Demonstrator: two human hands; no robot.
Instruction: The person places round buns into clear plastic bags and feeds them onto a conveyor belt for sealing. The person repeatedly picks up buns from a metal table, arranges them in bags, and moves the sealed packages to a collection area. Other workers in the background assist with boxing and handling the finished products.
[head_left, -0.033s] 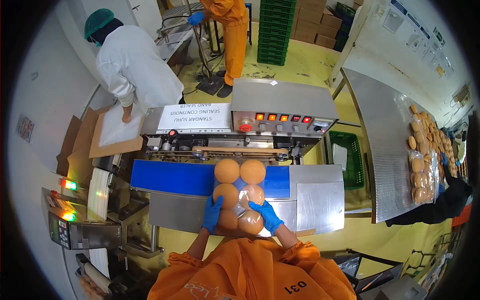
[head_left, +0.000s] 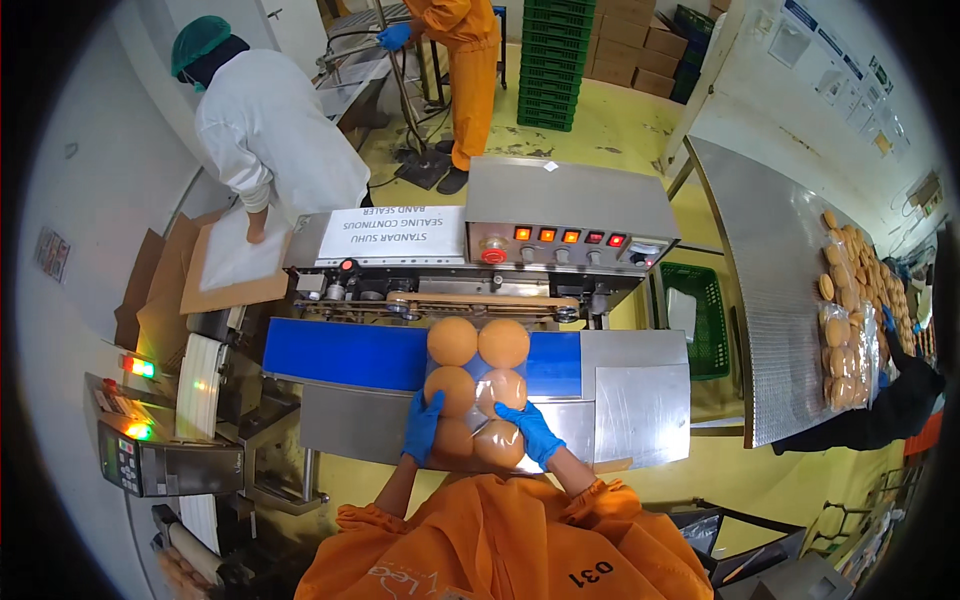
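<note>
A clear plastic bag of round golden-brown buns (head_left: 476, 390) lies in front of me, the buns side by side in two columns. My left hand (head_left: 423, 427), in a blue glove, holds the bag's left side near its close end. On the opposite side my blue-gloved right hand (head_left: 535, 435) grips it, thumb and fingers on the film by a bun. Under the bag are a blue conveyor belt (head_left: 340, 352) and a steel shelf (head_left: 350, 420). The bag's far end reaches close to the belts of a band sealer (head_left: 570, 215).
On the left stand a machine with lit lamps (head_left: 170, 465) and an open carton (head_left: 235, 265). A person in white (head_left: 275, 130) works beyond them. At right, a green crate (head_left: 700, 320) sits beside a steel table (head_left: 735, 240) bearing many buns. Another person in orange (head_left: 468, 80) stands behind the sealer.
</note>
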